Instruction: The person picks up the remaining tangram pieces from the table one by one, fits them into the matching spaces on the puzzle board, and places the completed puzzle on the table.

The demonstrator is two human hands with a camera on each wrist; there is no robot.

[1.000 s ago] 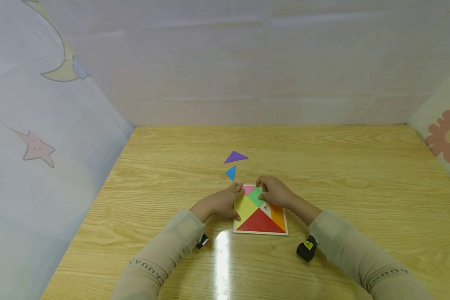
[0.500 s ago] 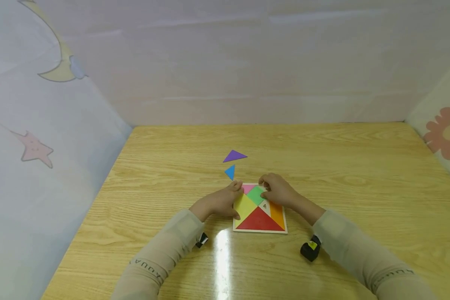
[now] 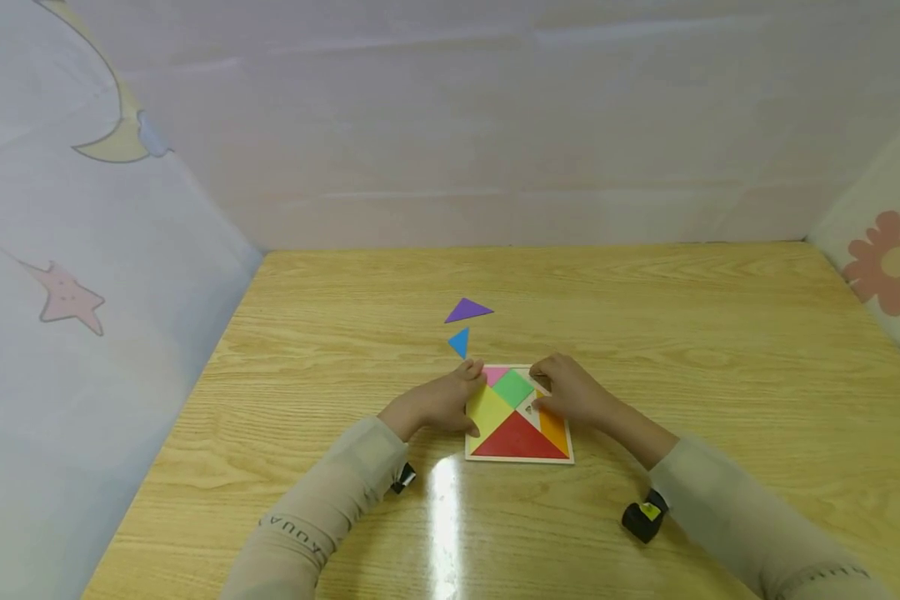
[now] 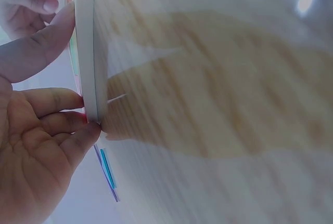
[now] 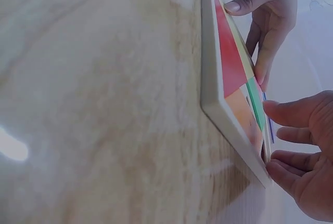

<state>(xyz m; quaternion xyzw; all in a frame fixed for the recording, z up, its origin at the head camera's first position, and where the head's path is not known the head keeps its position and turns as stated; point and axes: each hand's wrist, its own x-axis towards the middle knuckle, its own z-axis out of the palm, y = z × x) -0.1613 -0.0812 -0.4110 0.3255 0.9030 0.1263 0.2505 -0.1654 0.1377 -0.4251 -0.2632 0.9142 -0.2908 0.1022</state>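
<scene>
A square tangram board [image 3: 520, 461] lies flat on the table, holding red [image 3: 520, 440], yellow [image 3: 486, 417], green [image 3: 513, 388], pink [image 3: 496, 375] and orange [image 3: 555, 435] pieces. My left hand [image 3: 442, 402] rests on its left side, thumb on the edge by the yellow piece, fingertips at the far left corner. Over the upper right part is my right hand [image 3: 576, 392], its fingers bent and its thumb apart from them; no piece shows between them. In the right wrist view its lower fingertips [image 5: 276, 167] meet the board's edge. A pale printed recess shows beside the thumb.
Behind the board, a blue triangle [image 3: 460, 342] and a purple triangle [image 3: 468, 310] lie on the wooden table [image 3: 330, 333]. Black wrist cameras [image 3: 643, 518] hang under the sleeves. Printed cloth walls [image 3: 525, 125] stand around the table's back and sides.
My right hand has moved slightly right, off the green piece toward the board's right edge, uncovering more of the green square and pale board. My left hand has stayed in place.
</scene>
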